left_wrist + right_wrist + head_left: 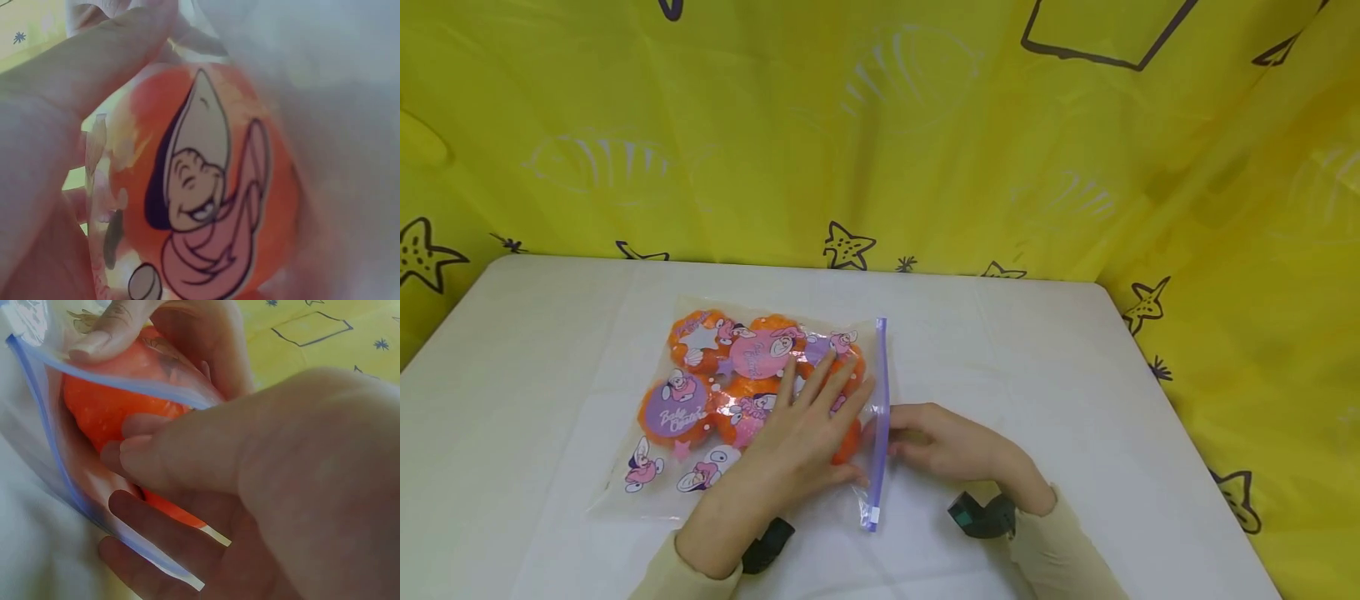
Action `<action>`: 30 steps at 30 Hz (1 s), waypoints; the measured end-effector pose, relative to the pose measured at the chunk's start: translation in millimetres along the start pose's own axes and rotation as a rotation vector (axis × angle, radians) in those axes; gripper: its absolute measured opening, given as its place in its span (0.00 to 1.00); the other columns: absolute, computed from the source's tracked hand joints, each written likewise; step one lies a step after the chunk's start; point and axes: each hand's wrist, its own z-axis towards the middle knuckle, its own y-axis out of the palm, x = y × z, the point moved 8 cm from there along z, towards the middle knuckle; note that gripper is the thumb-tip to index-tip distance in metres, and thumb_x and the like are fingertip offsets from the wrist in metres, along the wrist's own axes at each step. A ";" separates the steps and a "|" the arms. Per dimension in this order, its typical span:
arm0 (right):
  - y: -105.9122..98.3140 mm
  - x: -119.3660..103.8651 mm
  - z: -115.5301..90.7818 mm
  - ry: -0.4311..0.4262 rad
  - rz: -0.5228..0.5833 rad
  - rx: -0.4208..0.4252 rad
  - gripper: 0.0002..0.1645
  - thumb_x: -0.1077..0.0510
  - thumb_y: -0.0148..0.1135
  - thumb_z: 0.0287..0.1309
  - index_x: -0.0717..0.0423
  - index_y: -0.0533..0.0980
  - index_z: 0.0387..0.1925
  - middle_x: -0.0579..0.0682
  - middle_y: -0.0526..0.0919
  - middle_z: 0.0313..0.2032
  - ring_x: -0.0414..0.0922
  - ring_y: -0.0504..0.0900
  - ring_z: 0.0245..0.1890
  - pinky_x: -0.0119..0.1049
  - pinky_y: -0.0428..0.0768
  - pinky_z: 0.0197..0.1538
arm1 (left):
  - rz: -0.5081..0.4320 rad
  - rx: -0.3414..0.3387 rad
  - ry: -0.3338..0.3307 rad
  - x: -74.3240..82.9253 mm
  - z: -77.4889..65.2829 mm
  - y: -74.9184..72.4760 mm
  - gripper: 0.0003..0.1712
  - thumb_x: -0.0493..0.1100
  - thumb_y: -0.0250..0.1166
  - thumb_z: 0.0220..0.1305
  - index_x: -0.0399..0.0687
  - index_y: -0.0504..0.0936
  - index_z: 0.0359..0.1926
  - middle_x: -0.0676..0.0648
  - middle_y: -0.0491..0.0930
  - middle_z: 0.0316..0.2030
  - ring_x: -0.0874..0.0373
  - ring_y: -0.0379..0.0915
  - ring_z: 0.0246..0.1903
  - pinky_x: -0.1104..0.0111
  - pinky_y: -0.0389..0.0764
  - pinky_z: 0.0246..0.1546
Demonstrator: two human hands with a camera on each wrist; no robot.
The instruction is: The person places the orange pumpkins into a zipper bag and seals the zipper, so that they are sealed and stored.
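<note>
Yellow curtain [760, 125], white bench [1037, 350]: a clear printed bag [658, 500] lies filled with orange pieces [94, 412], its purple-edged mouth [882, 392] not yet closed. Left hand [805, 433] rests spread on top; right hand [943, 442] reaches inside, whether pinching I cannot tell.

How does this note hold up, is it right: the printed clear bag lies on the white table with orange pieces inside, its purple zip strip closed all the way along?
Not quite: the purple zip strip isn't closed all the way along; the right wrist view shows its two sides parted. The printed clear bag does lie on the white table with orange pieces inside.
</note>
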 end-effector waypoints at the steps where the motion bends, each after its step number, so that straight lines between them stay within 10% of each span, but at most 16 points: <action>1: -0.2 0.8 -0.2 0.005 0.000 0.001 0.18 0.63 0.56 0.69 0.54 0.77 0.58 0.47 0.83 0.52 0.38 0.77 0.48 0.35 0.77 0.63 | -0.001 0.004 0.001 0.1 -0.1 -0.5 0.60 0.68 0.75 0.45 0.54 0.60 0.76 0.42 0.52 0.77 0.40 0.39 0.78 0.35 0.36 0.73; 18: 0.5 2.6 -0.3 -0.039 -0.050 -0.009 0.17 0.65 0.56 0.68 0.55 0.79 0.56 0.48 0.84 0.52 0.37 0.79 0.51 0.35 0.77 0.62 | 0.051 -0.002 0.005 4.1 0.3 2.1 0.61 0.72 0.72 0.45 0.52 0.59 0.76 0.42 0.51 0.78 0.46 0.43 0.78 0.35 0.31 0.73; 30: -28.9 11.1 -17.9 0.145 -0.087 0.102 0.16 0.63 0.54 0.68 0.55 0.79 0.55 0.48 0.85 0.51 0.42 0.81 0.52 0.39 0.80 0.59 | 0.264 0.069 0.015 12.6 3.9 4.0 0.47 0.79 0.54 0.57 0.61 0.68 0.71 0.41 0.56 0.76 0.44 0.48 0.77 0.32 0.38 0.71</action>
